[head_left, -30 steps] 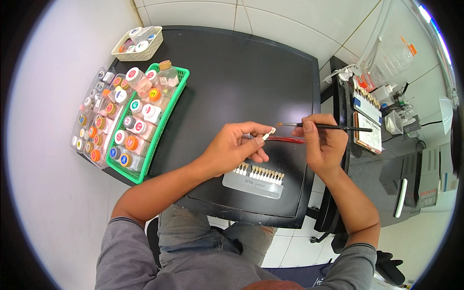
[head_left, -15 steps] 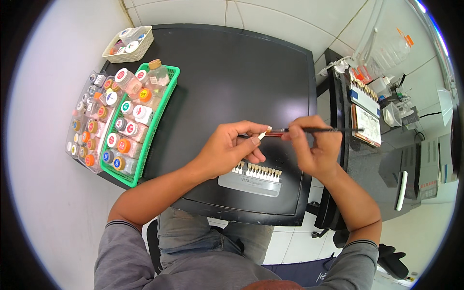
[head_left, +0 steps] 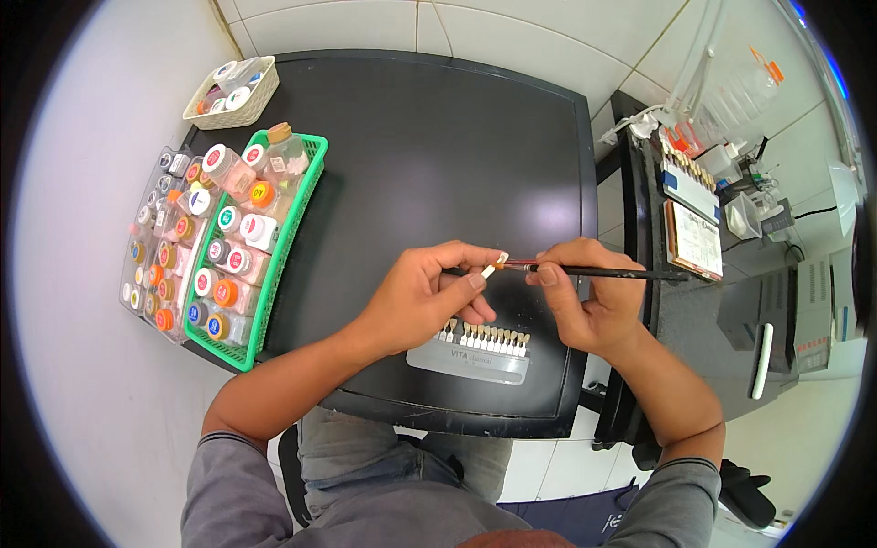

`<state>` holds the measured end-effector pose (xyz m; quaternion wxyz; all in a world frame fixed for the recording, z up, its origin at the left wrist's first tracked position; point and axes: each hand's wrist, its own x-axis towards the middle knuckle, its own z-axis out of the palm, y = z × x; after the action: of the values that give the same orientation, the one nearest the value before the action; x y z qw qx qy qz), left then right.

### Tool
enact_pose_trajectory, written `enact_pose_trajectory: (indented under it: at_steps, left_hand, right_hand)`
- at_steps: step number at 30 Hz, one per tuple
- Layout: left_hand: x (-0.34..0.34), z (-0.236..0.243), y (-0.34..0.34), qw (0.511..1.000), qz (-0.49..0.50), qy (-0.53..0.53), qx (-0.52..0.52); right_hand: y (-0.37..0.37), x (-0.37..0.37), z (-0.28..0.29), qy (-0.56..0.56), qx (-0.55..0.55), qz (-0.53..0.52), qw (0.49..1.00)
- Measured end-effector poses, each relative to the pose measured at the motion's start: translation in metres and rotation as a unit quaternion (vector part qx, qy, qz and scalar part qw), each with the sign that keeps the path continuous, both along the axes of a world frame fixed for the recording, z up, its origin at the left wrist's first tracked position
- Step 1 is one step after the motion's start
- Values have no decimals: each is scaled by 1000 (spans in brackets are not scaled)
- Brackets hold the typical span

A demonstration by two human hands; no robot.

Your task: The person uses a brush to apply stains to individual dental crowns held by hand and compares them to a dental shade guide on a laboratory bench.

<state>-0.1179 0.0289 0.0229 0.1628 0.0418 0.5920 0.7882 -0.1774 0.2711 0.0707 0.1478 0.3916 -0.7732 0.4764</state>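
My left hand (head_left: 416,297) is closed, pinching a small white shade tab (head_left: 489,271) between thumb and fingertips over the near part of the black table. Facing it, my right hand (head_left: 589,297) grips a thin brush (head_left: 612,272) with a dark handle and a reddish section near its tip. The brush points left, its tip at the tab's upper end; whether they touch is too small to tell. Below the left hand lies a grey tooth shade guide (head_left: 468,365), holding a row of tooth-coloured tabs and partly covered by the fingers.
At the left, a green basket (head_left: 294,224) and a clear container (head_left: 137,306) hold several capped jars. A cream basket (head_left: 265,99) stands at the far left corner. On the right-hand counter are an open notebook (head_left: 696,239), another shade guide (head_left: 690,192) and a large clear bottle (head_left: 738,99).
The brush has tilted, its handle end now lower, and its tip stays by the tab. The whole view has shifted slightly. Both hands keep their holds.
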Motion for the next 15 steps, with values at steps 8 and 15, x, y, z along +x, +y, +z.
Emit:
enact_pose_trajectory:
  at_steps: [8,15]
  left_hand:
    - [0,-1,-1,1000,-5,12,-9]
    - [0,-1,0,1000,-1,11,-8]
  right_hand:
    - [1,-4,2,-2,3,11,1000]
    - [-2,1,6,11,49,32,998]
